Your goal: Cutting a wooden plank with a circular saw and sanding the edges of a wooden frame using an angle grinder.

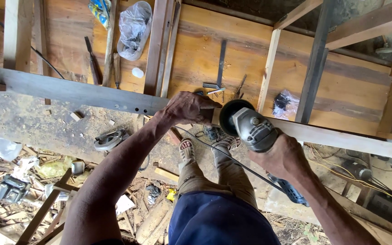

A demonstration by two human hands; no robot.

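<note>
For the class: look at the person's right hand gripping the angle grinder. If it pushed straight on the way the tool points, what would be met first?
Most likely the long wooden beam: the right hand aims the angle grinder at it, beside the left hand. Whether the disc touches already is unclear.

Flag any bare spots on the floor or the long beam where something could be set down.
Bare concrete floor between the long beam and the circular saw. Beam top is free left of the left hand. Crowded: scrap pile lower left; cables lower right; right hand holds the angle grinder.
</note>
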